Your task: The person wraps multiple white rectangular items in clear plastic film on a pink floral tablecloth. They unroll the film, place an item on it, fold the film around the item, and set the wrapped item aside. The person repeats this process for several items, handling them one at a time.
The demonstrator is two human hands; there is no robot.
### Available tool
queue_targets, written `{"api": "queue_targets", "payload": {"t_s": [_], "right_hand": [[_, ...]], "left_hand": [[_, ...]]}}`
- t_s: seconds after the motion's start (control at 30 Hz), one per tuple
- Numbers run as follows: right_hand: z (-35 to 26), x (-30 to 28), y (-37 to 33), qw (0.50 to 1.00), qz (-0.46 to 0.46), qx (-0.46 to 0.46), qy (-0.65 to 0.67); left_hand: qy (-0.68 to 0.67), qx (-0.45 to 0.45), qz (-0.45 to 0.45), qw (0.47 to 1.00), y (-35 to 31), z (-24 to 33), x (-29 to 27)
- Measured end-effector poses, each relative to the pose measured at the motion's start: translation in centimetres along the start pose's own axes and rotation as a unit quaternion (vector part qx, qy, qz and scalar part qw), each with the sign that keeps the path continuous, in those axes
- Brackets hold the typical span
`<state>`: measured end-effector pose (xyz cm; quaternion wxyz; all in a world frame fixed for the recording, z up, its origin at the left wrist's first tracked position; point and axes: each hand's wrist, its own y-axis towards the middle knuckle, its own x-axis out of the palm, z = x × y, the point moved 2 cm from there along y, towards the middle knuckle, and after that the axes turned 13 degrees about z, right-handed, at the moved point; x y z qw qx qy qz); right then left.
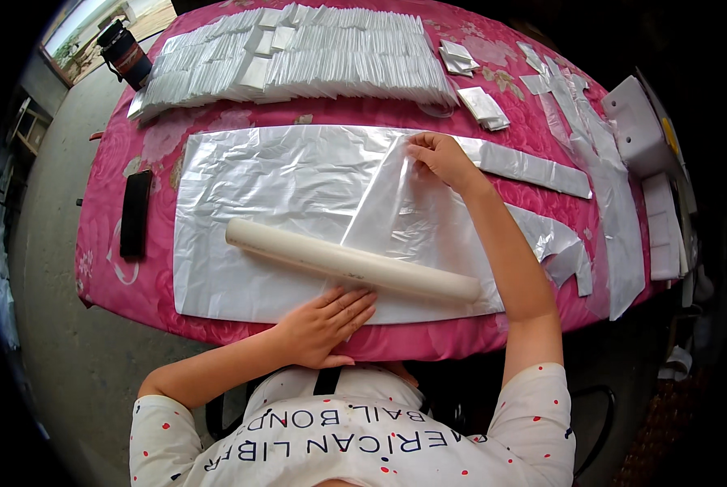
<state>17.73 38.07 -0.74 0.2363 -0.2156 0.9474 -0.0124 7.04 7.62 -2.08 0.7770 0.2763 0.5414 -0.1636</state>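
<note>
A flat stack of white translucent plastic bags [258, 174] with strap-like handles at its right end covers the middle of the table. My left hand [331, 325] lies flat on its near edge, fingers stretched out beside a white plastic pipe [351, 264]. That pipe rests slantwise across the bags, its left end farther away. At the far edge of the stack my right hand [436, 158] pinches the top plastic bag [388, 199]. A fold of it is lifted and runs down toward the pipe.
Folded white bags [298, 65] stand in packed rows along the far side of the pink flowered tablecloth [107, 280]. Two small folded packs [483, 108] lie nearby. On the left are a black phone-like case [135, 215] and a dark bottle [125, 55]; plastic strips [615, 219] and white containers [635, 122] are right.
</note>
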Motion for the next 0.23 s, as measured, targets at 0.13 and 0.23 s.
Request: {"api": "queue_targets", "payload": {"t_s": [0.13,0.23], "right_hand": [[-3.1,1.1,-6.8,0.974,0.05,-0.206,-0.081],[-3.2,2.5,-12.6,0.948,-0.059,-0.278,-0.143]], "left_hand": [[0.016,-0.03,0.003,0.999,-0.3,1.4,0.6],[0.031,-0.041,0.009,0.999,-0.4,2.5,1.0]]}}
